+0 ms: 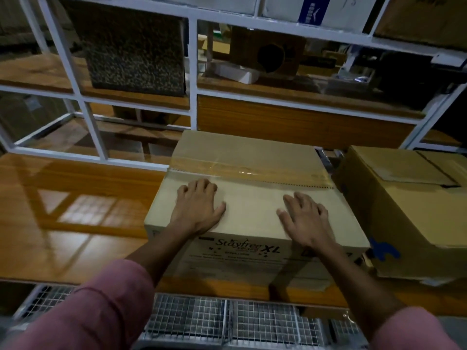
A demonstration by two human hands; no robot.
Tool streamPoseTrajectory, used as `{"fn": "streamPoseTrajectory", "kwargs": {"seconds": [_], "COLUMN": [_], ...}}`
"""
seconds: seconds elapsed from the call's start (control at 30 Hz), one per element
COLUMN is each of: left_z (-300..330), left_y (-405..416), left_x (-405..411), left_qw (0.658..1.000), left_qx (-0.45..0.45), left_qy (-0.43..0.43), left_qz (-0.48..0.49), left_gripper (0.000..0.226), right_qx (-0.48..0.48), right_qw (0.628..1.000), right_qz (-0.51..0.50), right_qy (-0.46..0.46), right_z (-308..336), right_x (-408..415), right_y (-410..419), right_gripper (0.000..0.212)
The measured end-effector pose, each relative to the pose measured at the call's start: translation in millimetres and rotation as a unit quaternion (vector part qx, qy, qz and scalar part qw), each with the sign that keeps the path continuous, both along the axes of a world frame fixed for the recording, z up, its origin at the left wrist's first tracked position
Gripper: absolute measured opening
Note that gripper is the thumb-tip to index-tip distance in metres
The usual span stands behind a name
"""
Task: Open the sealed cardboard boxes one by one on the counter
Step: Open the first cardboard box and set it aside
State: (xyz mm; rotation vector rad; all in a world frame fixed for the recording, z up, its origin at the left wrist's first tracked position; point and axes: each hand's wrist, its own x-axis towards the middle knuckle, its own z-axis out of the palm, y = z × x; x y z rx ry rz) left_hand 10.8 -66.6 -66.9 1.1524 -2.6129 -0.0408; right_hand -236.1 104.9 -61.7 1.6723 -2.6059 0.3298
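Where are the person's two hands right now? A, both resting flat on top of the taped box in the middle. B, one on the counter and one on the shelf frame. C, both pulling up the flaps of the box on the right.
A: the left hand and right hand lie with fingers spread on the lid of the taped box, whose tape strip is unbroken.

- Box [252,198], near face: "Stayfree" in script, then "XL"; the smaller print below is too blurred to read.
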Motion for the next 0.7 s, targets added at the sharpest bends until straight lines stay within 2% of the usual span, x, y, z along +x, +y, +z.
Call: {"fn": "streamPoseTrajectory", "kwargs": {"seconds": [0.27,0.53,0.7], "left_z": [-6.7,-29.5,-51.9], "left_y": [46.3,111.4,102.6], "left_x": [26.2,60.7,60.0], "left_qw": [1.0,0.993,0.989], "left_qx": [-0.021,-0.108,-0.141], "left_qy": [0.011,0.028,0.016], "left_qz": [0.013,0.036,0.033], "left_gripper": [0.073,0.077,0.082], "right_qx": [-0.015,-0.088,-0.104], "right_qw": [1.0,0.993,0.988], "right_qz": [-0.005,-0.003,-0.009], "right_qy": [0.016,0.081,0.112], "right_z": [-4.6,-26.0,-50.6], "right_x": [24.8,53.0,53.9], "right_y": [41.9,96.5,85.6], "right_gripper": [0.065,0.068,0.074]}}
